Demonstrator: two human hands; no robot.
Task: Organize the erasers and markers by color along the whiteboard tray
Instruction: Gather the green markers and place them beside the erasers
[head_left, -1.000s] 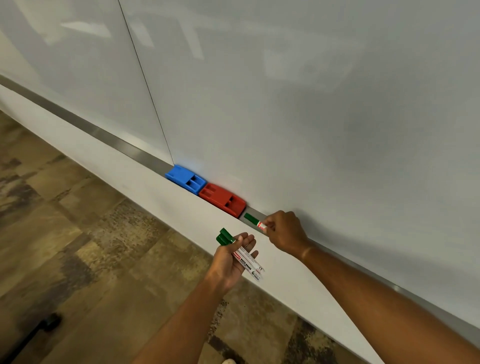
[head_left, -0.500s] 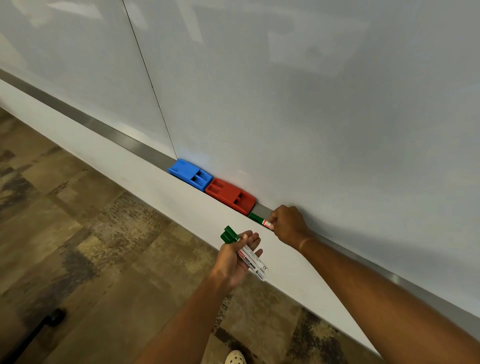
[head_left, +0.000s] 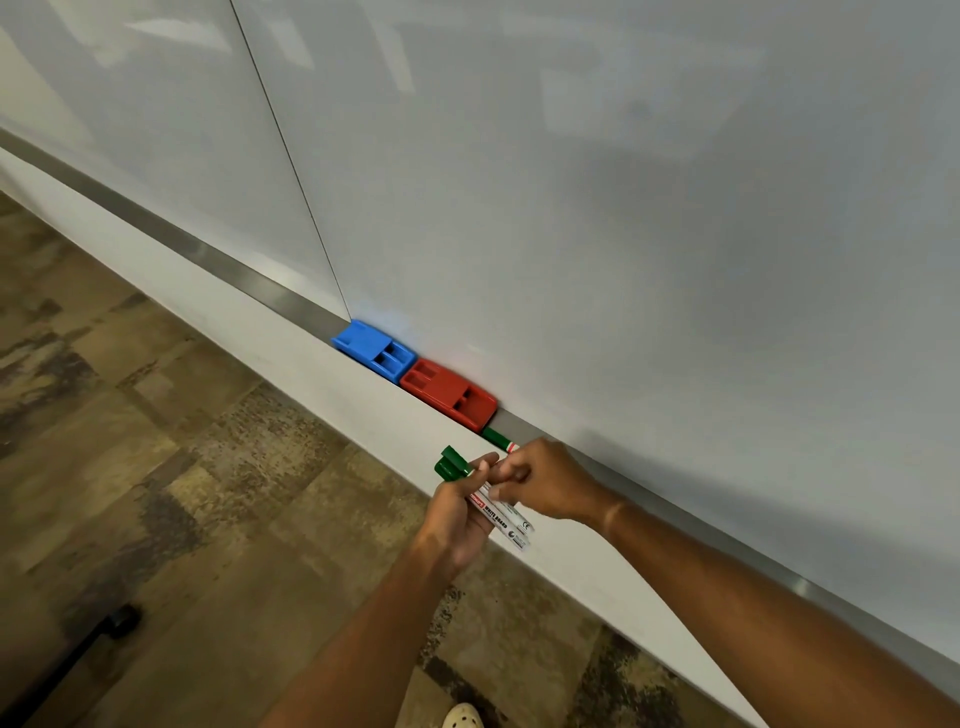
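Note:
A blue eraser (head_left: 371, 347) and a red eraser (head_left: 447, 392) sit side by side on the metal whiteboard tray (head_left: 234, 271). Right of the red eraser, one green-capped marker (head_left: 496, 438) lies in the tray with its cap touching the eraser. Below the tray, my left hand (head_left: 460, 522) grips two green markers (head_left: 453, 462) with white barrels, caps pointing up-left. My right hand (head_left: 556, 480) is just beside it, off the tray marker, its fingertips pinched on the barrel of one of the markers in my left hand.
The whiteboard (head_left: 623, 234) fills the upper view, with a vertical panel seam left of the blue eraser. A white wall strip runs under the tray. The patterned floor (head_left: 182, 467) lies below, with a dark object (head_left: 119, 621) at lower left and a shoe tip (head_left: 462, 717).
My right hand slid the green marker along the tray up to the red eraser, let it go, and moved down-left onto the markers in my left hand.

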